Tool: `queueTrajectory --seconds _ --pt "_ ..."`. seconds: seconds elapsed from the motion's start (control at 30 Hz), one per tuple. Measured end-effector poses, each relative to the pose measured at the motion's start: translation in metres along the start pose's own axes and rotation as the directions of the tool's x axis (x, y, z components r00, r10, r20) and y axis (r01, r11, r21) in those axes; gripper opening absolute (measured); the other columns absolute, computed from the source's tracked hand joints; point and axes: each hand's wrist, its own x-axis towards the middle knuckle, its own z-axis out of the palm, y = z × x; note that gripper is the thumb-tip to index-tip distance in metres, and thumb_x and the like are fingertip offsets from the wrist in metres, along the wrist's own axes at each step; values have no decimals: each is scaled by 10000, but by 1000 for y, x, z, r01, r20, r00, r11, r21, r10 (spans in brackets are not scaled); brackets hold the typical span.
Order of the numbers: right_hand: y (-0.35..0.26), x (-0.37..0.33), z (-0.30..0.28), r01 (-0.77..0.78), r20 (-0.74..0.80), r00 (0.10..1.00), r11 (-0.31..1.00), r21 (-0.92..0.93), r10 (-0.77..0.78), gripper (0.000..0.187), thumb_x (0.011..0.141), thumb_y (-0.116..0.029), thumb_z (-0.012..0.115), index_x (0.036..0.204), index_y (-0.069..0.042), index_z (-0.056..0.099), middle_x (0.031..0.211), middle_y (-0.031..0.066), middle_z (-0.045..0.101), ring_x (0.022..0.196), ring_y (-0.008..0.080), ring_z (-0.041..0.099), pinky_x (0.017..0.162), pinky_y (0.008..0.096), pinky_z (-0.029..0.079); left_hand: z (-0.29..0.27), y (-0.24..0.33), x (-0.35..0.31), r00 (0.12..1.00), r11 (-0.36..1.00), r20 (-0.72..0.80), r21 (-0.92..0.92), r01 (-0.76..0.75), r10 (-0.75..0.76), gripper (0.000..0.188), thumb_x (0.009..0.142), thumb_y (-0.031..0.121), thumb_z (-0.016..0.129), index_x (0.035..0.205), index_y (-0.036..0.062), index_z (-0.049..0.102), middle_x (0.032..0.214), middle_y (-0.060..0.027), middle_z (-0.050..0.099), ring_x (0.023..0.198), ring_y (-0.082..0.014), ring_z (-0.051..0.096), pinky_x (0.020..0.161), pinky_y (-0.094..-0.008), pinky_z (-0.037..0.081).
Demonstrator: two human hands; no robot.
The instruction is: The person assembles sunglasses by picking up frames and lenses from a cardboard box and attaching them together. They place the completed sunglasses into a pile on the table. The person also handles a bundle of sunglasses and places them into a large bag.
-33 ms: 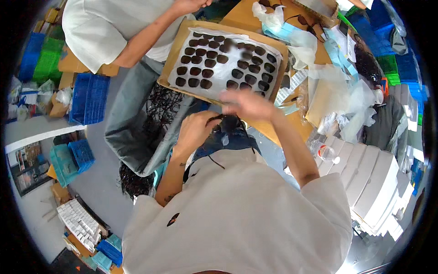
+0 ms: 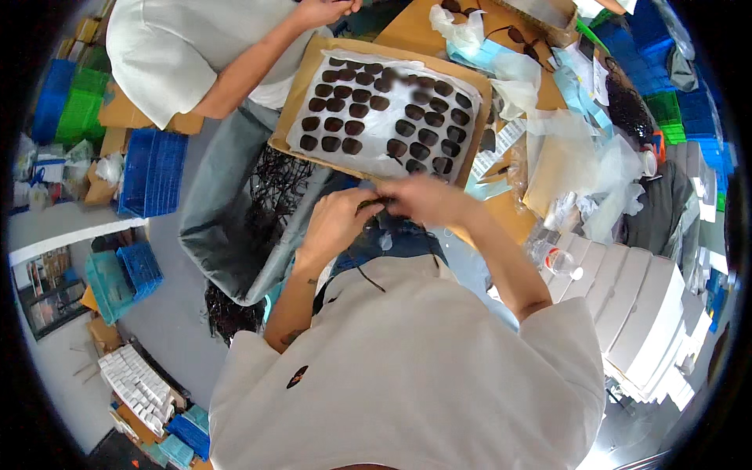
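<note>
My left hand [image 2: 333, 225] is closed, its thumb and fingers pinching a small, thin dark piece [image 2: 371, 205] in front of my waist. I cannot make out its kind, though it resembles part of a glasses frame. My right hand [image 2: 429, 200] meets it at the left fingertips; motion smears its fingers. Just beyond both hands lies a shallow cardboard tray [image 2: 283, 125] lined with white paper. Rows of dark sunglass lenses [image 2: 352, 145] are laid out on that lining, with a bare strip down the middle.
A grey bag [image 2: 227, 211] holding tangled dark frames [image 2: 286, 188] stands left of my hands. A co-worker's arm [image 2: 251, 74] reaches in at the far left. Wrappings [image 2: 521, 82] and sunglasses [image 2: 517, 35] litter the table's right side, with a bottle [image 2: 560, 262] and white boxes [image 2: 627, 305] nearer.
My right hand has come down from the tray's near edge to the left fingertips. The near lenses it covered now show. My left hand has barely moved.
</note>
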Motion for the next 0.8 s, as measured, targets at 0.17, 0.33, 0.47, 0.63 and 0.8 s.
queueTrajectory --seconds 0.17,0.33,0.47,0.63,0.8 --pt "-16 -35 23 -110 -167 972 949 294 165 245 894 -42 569 1137 -11 568 872 170 659 853 334 650 751 422 503 -19 5 17 992 840 5 -532 -105 127 410 949 278 624 1281 41 583 1093 -75 677 858 -144 607 773 -309 504" --pt "-18 -49 47 56 -413 848 720 692 332 283 907 77 499 1164 -6 583 844 115 637 804 244 607 788 333 486 56 -2 22 987 626 8 -774 -94 159 391 986 163 533 1358 45 507 1197 -52 615 956 -128 566 830 -274 482" --pt "-32 -49 55 -12 -465 735 695 719 494 312 878 118 494 1140 0 616 917 123 664 828 217 613 788 319 489 109 -5 22 983 630 -173 -757 -171 59 323 972 29 473 1284 27 551 1144 -66 647 943 -132 591 822 -254 480" --pt "-18 -45 77 -91 -474 669 696 712 572 286 882 97 510 1123 1 630 998 116 670 871 177 603 787 305 491 120 4 22 958 652 -288 -729 -210 -12 266 972 38 480 1214 16 589 1104 -75 660 923 -132 596 814 -251 469" --pt "1 -34 97 115 -502 602 556 824 621 365 902 42 523 1259 -2 590 1031 70 662 892 157 591 819 287 479 128 2 32 947 712 -319 -674 -195 -43 191 1001 117 502 1125 6 596 1063 -67 654 917 -128 581 822 -262 466"
